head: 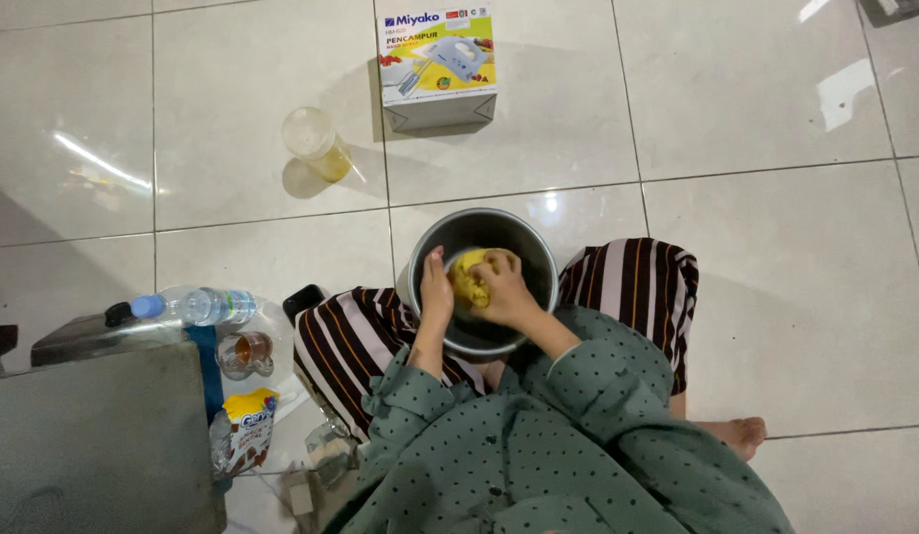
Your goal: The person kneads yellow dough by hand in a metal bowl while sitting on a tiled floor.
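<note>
A lump of yellow dough (468,280) sits inside a round metal bowl (524,242), seen from above. The bowl rests on the floor between the knees of a person sitting cross-legged in striped trousers (632,282) and a green dotted top (538,445).

The person's right hand (504,289) is closed over the dough, fingers curled around it and pressing it against the inside of the bowl. The left hand (437,294) rests flat and fairly straight on the bowl's left rim, fingers together, steadying it; it grips nothing else. One bare foot (738,433) shows at the right.

Beyond the bowl, on the glossy pale floor tiles (776,247), stands a cardboard box (437,64) with a picture of a hand mixer on it. Left of the box lies a clear plastic cup (316,141) holding some yellow liquid.

Further left, near the person's knee, a clear water bottle (197,307) with a blue cap lies on its side. Just below it are a small glass jar (246,353) and a yellow and brown food packet (247,430). A grey metal surface (93,445) fills the bottom left corner.
</note>
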